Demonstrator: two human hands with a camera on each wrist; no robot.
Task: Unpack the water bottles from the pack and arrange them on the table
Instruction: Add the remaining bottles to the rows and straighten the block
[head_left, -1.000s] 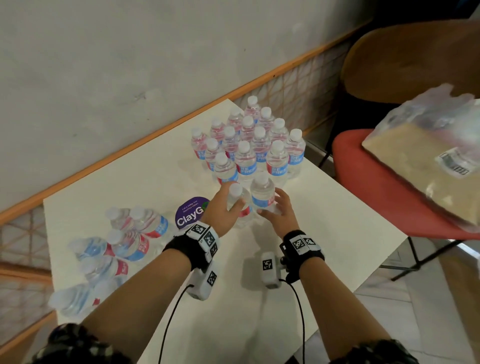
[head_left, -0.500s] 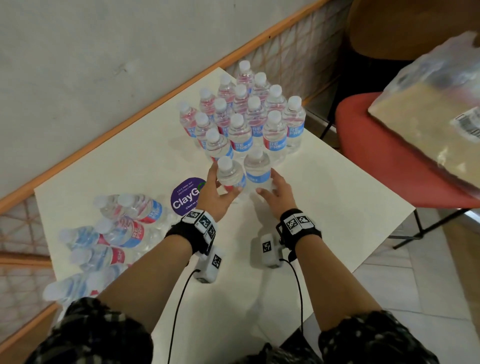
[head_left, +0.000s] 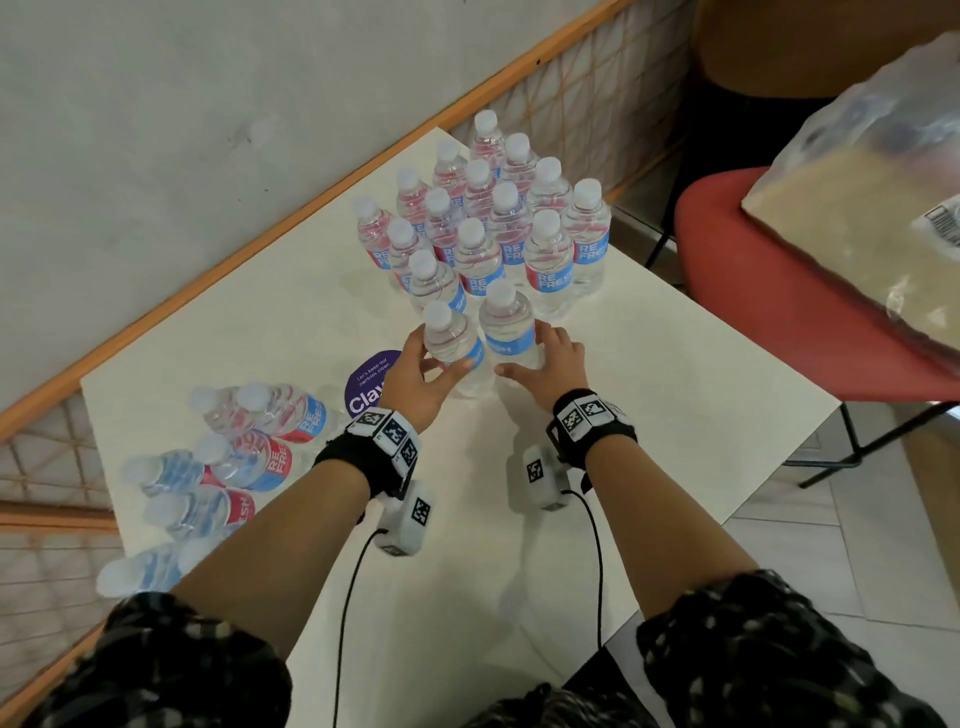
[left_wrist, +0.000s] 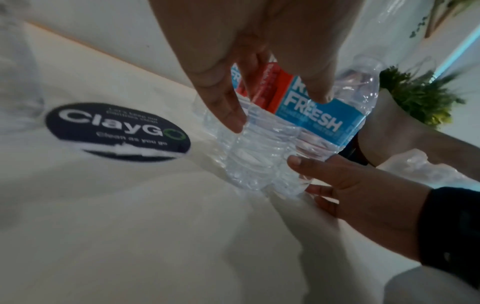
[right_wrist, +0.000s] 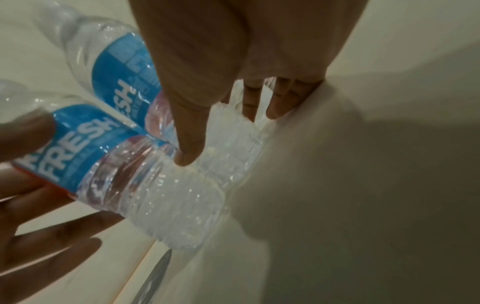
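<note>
Several clear water bottles (head_left: 493, 223) with red and blue labels stand in tight rows at the far end of the white table (head_left: 649, 405). Two more stand side by side just in front of them. My left hand (head_left: 434, 358) grips the left bottle (head_left: 449, 338) low down, thumb on one side and fingers on the other. My right hand (head_left: 530, 353) grips the right bottle (head_left: 506, 332) the same way. In the right wrist view my right hand (right_wrist: 223, 139) has its thumb and fingers around the farther bottle (right_wrist: 116, 67), and left-hand fingers (right_wrist: 39, 185) lie on the nearer bottle (right_wrist: 145, 185).
Several bottles (head_left: 244, 457) lie on their sides at the table's left end. A round purple ClayGo sticker (head_left: 366, 379) is on the tabletop beside my left hand. A red chair (head_left: 779, 291) carrying a plastic-wrapped pack (head_left: 857, 208) stands to the right. A wall runs behind the table.
Both hands have stayed on the two front bottles and now sit lower on them. The pair stands a little closer to the rows, and the head view has tilted down.
</note>
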